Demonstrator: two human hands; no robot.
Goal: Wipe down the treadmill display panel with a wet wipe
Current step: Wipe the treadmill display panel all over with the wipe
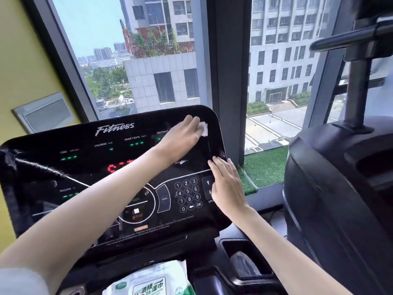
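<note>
Head view: mid-wipe, left hand [182, 135] presses the wipe [203, 128] flat on the panel [85, 167] at its upper right corner, right hand [228, 184] flat and empty on the right edge; next likely sweep left across unwiped readouts.

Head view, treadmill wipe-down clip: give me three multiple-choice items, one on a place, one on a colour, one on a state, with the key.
1. Where on the display panel is the wet wipe?
A. upper right corner
B. lower left corner
C. on the keypad

2. What colour are the small readout dashes under TIME?
A. blue
B. green
C. white

3. What is the right hand doing?
A. holding the wipe
B. gripping a bottle
C. resting flat on the panel's right edge

Key: A, the left hand presses it there; B, they glow green; C, its fingers lie flat, holding nothing.
</note>
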